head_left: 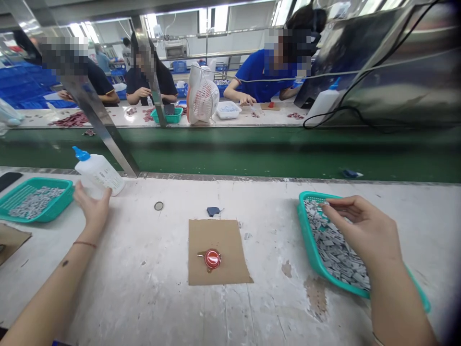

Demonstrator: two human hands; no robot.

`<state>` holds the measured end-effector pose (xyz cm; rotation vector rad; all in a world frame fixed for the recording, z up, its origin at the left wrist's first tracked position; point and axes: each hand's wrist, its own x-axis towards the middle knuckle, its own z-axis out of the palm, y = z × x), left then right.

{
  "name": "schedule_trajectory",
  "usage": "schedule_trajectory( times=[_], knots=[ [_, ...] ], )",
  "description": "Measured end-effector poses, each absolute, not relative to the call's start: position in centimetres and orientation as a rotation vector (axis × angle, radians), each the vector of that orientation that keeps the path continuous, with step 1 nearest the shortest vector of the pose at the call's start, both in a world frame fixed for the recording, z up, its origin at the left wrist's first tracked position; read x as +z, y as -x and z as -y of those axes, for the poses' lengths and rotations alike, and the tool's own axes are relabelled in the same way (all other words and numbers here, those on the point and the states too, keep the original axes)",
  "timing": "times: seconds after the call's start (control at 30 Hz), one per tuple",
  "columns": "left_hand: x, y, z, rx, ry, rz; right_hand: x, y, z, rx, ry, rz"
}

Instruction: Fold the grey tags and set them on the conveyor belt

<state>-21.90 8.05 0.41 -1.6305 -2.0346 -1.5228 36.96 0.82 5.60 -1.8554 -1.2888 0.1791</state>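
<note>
On the left, my left hand (92,204) is at the base of a white bottle (99,173) with a blue nozzle, its thumb and fingers spread apart. My right hand (360,226) is over a green basket (312,254) of small grey-white pieces, thumb and fingertips pinched together at its far left part. What the fingertips hold, if anything, is too small to name. Between the hands, a shiny red round piece (212,259) lies on a brown cardboard square (230,240), with brownish liquid around it.
A second green basket (54,211) of pieces stands at the left. A small metal cap (159,206) and a dark blue item (213,211) lie beyond the cardboard. A metal post (108,129) rises by the bottle. Across the green belt (223,154), several people sit working.
</note>
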Motion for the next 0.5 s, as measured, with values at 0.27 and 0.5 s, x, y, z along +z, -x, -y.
schedule_trajectory(
  times=[0.27,0.5],
  knots=[
    [2.2,7.2,-1.6,-1.246,2.669,1.693,7.6,-31.6,0.8,0.21,1.615,1.32],
    [2.0,-2.0,-5.1,-0.933,2.925,1.765,7.5,-25.4,1.8,0.59,1.409,1.663]
  ],
)
